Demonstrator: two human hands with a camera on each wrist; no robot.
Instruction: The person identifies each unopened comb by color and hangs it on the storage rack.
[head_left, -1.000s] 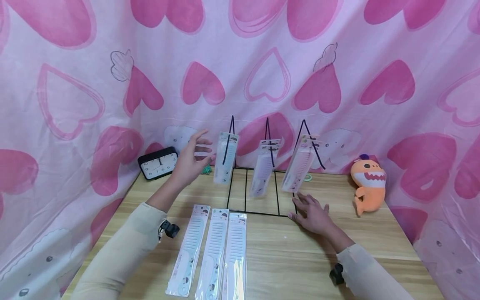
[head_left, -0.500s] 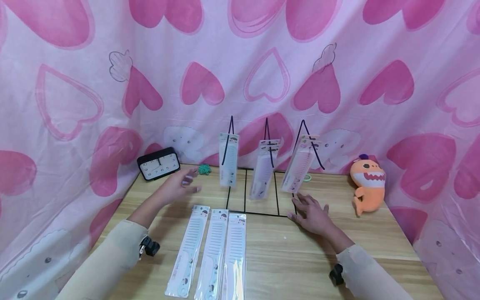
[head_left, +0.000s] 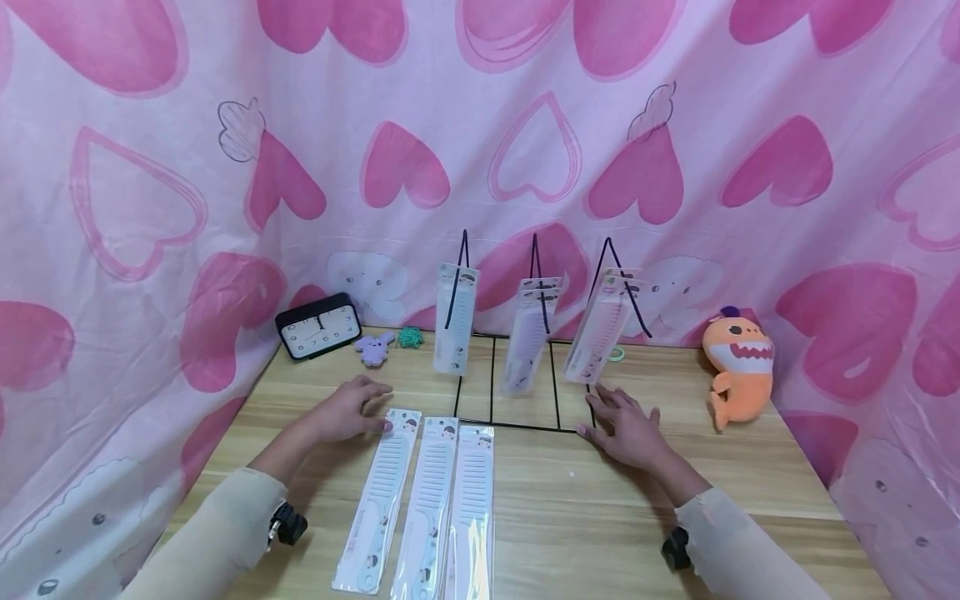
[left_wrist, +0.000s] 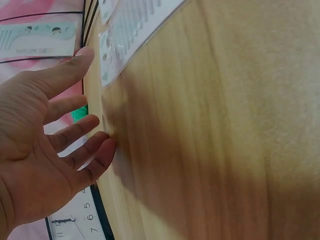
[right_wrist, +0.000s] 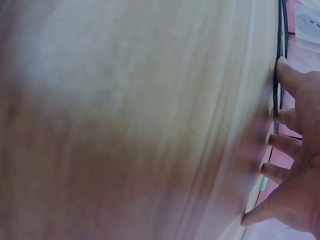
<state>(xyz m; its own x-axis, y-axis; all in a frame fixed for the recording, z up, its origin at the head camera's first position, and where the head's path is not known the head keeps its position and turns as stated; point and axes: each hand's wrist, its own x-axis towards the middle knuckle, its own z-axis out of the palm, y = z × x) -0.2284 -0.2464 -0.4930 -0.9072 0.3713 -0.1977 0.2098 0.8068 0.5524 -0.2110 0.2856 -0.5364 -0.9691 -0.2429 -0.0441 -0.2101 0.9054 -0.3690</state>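
Dropped left hand (head_left: 341,414) toward 7 o'clock, loose, empty, near leftmost comb pack (head_left: 378,493); exposed purple toy (head_left: 372,351); kept right hand (head_left: 630,433) spread, empty, touching rack (head_left: 556,387) at 5 o'clock

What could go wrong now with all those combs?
The left hand is right by the top of the leftmost packaged comb on the table. The middle packaged comb lies close beside it, so grabbing one might nudge the other. The right hand is at the base of the black wire rack, which looks thin, so a bump there could shift it. Then the hanging packaged combs might swing or slip off.
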